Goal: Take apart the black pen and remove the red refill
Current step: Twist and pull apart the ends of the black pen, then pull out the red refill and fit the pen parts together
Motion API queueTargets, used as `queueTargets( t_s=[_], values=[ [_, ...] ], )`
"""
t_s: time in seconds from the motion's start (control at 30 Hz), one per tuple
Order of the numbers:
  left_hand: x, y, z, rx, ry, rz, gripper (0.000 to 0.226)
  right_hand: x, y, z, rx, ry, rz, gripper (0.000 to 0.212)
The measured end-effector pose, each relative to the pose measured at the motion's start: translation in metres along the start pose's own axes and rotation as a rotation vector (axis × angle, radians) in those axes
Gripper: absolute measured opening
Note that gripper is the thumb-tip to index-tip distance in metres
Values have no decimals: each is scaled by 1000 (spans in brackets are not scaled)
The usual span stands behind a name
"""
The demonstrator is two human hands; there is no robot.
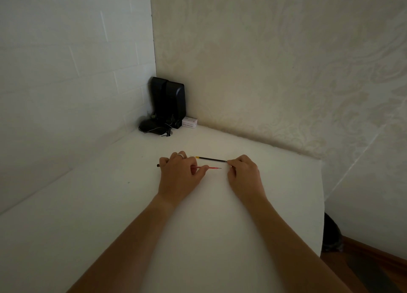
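Observation:
My left hand (179, 173) is closed around the black pen (158, 165), whose dark rear end pokes out past my knuckles to the left. The red refill (213, 167) sticks out of my fingers to the right, its tip pointing at my right hand (243, 173). The fingers of that hand are pinched on a small shiny piece (230, 166), which looks like the pen's tip piece and is mostly hidden. Just behind both hands, a thin black refill with a yellow end (211, 159) lies on the white table (198, 226).
Two black speakers (169, 103) stand in the far corner beside a tangle of dark cable (152, 127) and a small white box (189, 123). Walls close the left and back sides. The table's right edge (322, 204) drops to a wooden floor.

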State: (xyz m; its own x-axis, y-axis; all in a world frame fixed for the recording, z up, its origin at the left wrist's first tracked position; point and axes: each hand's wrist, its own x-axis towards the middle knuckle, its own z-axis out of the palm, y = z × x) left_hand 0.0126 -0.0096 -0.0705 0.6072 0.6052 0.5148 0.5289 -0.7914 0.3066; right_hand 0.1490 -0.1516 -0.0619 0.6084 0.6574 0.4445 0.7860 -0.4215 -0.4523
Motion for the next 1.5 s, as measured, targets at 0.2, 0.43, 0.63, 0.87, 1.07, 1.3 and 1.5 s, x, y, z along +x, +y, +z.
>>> queueTargets(
  t_s=[0.2, 0.43, 0.63, 0.87, 1.07, 1.3, 1.5],
  values=[
    [0, 0, 0, 4, -4, 3, 43, 0, -1, 0, 7, 38, 0, 19],
    [0, -1, 1, -16, -6, 8, 43, 0, -1, -5, 26, 53, 103, 18],
    [1, -1, 1, -31, -8, 11, 42, 0, 1, -2, 59, 53, 112, 17],
    [1, -2, 0, -60, -5, 14, 44, -7, -6, -6, 46, 219, -216, 16],
    [1, 1, -1, -121, 7, 37, 44, -6, -6, -4, 0, 144, -386, 8],
    [2, -2, -1, -67, 66, -2, 33, -6, -6, -6, -41, 199, -216, 8],
    [2, -7, 1, 21, 108, -125, 23, -6, 3, -6, -30, 231, 74, 12]
  ],
)
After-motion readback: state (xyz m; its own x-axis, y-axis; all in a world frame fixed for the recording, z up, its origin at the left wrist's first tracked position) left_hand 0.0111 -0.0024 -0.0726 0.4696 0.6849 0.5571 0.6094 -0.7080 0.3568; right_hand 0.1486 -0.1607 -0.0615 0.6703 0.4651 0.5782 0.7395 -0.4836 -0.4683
